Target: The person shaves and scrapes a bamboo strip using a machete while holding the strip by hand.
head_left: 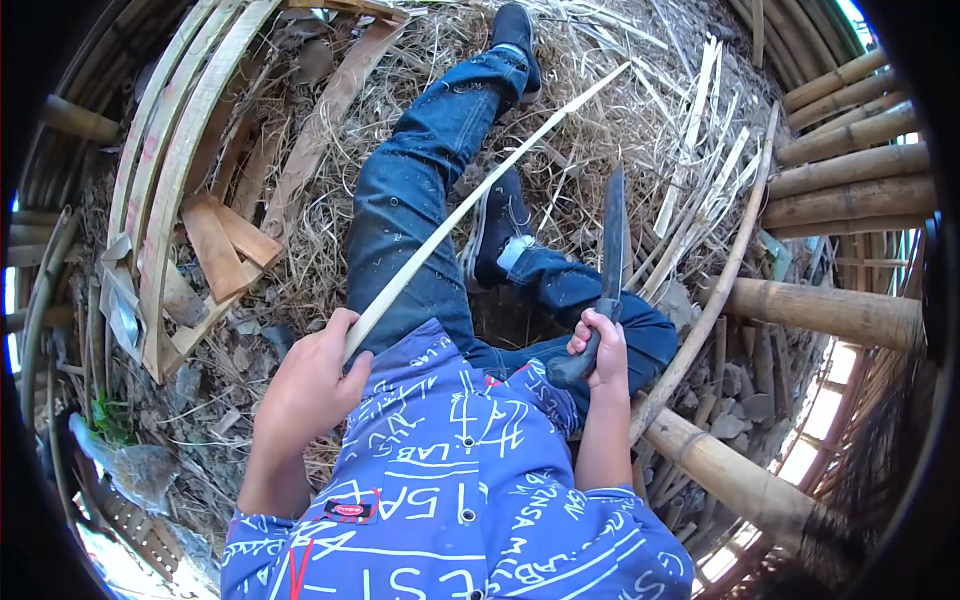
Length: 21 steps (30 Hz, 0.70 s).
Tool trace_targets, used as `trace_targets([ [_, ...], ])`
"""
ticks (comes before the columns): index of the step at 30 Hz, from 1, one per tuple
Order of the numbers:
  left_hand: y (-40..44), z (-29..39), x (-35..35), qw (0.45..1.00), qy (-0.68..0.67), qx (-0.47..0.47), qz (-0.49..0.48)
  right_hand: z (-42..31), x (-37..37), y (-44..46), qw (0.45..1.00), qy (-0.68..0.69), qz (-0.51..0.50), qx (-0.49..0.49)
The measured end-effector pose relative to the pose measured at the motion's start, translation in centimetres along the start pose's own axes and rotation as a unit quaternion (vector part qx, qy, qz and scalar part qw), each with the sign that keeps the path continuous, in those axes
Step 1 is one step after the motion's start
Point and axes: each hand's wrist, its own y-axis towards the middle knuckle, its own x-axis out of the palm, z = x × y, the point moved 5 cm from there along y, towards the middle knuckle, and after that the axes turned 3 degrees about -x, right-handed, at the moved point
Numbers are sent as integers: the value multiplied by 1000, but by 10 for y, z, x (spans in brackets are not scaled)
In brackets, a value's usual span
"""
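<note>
My left hand (318,378) is closed around the near end of a long pale bamboo strip (480,190). The strip slants up and away to the right, across my outstretched leg, and narrows toward its far end. In my right hand (602,350) is a large knife (613,235), gripped by its dark handle. Its broad dark blade points away from me, nearly upright in the view, to the right of the strip and apart from it. My fingers wrap the handle above my bent knee.
Shavings (300,250) cover the ground around my legs. Long wooden boards (190,150) and short wood pieces (222,245) lie at left. Pale split strips (690,150) lie at right, near a curved pole (735,260). Thick bamboo poles (820,308) frame the right side.
</note>
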Motion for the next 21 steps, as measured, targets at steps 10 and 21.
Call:
trace_targets([
  [10,2,-4,4,998,-2,-50,35,9,82,-13,929,-256,-160,-213],
  [21,3,-25,22,994,53,-97,-18,39,147,-40,732,-509,-321,-320],
])
